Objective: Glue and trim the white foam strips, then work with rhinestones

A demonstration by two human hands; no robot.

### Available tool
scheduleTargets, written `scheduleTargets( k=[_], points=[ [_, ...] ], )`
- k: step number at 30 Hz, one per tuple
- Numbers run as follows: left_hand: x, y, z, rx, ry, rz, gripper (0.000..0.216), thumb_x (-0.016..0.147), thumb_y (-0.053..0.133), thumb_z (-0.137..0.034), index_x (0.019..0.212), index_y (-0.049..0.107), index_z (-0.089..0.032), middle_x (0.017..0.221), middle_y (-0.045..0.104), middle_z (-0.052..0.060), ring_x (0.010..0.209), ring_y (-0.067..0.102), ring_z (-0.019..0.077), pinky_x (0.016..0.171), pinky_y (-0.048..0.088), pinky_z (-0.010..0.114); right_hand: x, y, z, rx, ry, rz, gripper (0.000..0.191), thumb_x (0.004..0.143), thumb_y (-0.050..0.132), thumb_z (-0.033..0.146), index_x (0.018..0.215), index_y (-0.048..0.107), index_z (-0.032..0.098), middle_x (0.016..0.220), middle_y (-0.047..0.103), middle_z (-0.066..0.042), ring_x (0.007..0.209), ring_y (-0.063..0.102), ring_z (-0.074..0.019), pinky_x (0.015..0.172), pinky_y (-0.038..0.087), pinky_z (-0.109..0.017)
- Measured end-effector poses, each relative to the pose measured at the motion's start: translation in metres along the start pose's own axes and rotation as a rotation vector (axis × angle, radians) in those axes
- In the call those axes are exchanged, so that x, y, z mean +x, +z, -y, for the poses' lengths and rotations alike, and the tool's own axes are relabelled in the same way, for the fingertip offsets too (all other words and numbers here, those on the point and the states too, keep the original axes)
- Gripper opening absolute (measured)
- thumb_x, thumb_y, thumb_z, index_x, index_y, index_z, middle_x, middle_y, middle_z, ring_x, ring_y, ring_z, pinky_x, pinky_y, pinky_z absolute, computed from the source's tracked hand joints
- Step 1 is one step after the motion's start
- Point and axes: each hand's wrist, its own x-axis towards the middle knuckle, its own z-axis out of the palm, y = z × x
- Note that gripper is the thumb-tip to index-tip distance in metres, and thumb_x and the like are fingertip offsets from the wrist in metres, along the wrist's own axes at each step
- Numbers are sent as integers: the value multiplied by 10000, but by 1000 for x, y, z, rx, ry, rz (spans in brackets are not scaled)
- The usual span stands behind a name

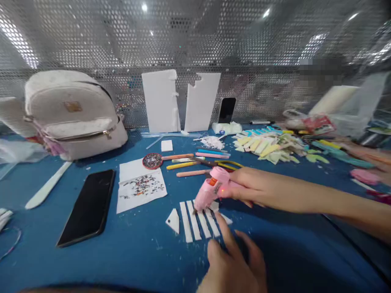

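Observation:
My right hand [255, 187] comes in from the right and grips a pink glue gun [210, 190], its nozzle pointing down at a row of white foam strips [198, 221] on the blue table [131, 256]. My left hand [233, 264] rests at the bottom edge, one finger stretched out and pressing on the rightmost strips. A small white triangular piece [173, 220] lies just left of the strips.
A black phone [88, 206] and a sheet of paper with glitter [139, 189] lie left. Behind are coloured sticks [195, 160], a round glitter dish [152, 160], white foam boards [180, 101], a beige backpack [71, 114] and a pile of coloured foam pieces [269, 144]. Another person's hand [371, 158] is at far right.

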Motion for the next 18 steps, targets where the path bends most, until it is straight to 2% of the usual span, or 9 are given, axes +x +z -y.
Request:
scheduleTargets(
  k=[4,12,18],
  points=[
    [0,2,-3,3,-4,16,882,824,385,-821,1205,664,-76,1134,700,274,1225,546,503,591,523,387,1,-1,2,-24,14,-8,329,987,483,387,776,608,168,686,553,20,617,528,-127,549,386,-208],
    [0,-3,-2,43,-20,35,754,866,428,-742,1197,670,-110,1149,704,259,1235,556,468,583,496,351,2,-2,5,-71,58,-13,368,976,461,464,816,613,171,715,569,2,623,536,-146,570,371,-235],
    [1,-3,0,46,-21,13,829,835,399,-795,1165,686,-90,1134,697,291,1198,573,495,569,486,368,-1,-4,4,-41,10,-28,374,978,470,464,798,629,176,673,572,5,598,522,-151,552,376,-236]
  ],
)
